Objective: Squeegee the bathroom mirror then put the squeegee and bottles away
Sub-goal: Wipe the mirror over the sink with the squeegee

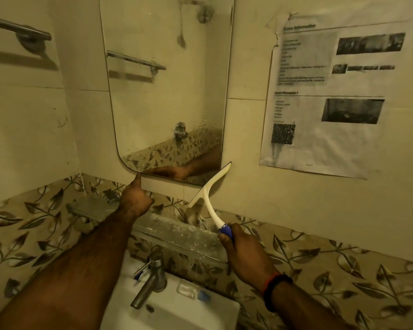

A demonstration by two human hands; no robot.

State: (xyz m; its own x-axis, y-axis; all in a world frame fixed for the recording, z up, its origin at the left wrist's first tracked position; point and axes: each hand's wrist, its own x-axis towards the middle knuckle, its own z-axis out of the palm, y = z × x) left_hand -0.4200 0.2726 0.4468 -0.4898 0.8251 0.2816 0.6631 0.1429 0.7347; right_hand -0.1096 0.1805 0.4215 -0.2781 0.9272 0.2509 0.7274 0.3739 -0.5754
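Wall tiling carries the mirror, a tall pane with rounded corners, wet-streaked near its lower edge. Right of it a printed paper sheet is stuck to the wall. A towel rail is fixed at the upper left. Below the mirror runs a glass shelf, and under that the white basin with a metal tap. The squeegee is off the glass, its blade tilted against the wall at the mirror's lower right corner. The right hand grips its blue handle end in a closed fist. The left hand grasps nothing; its forefinger is extended to the mirror's bottom edge, other fingers curled.
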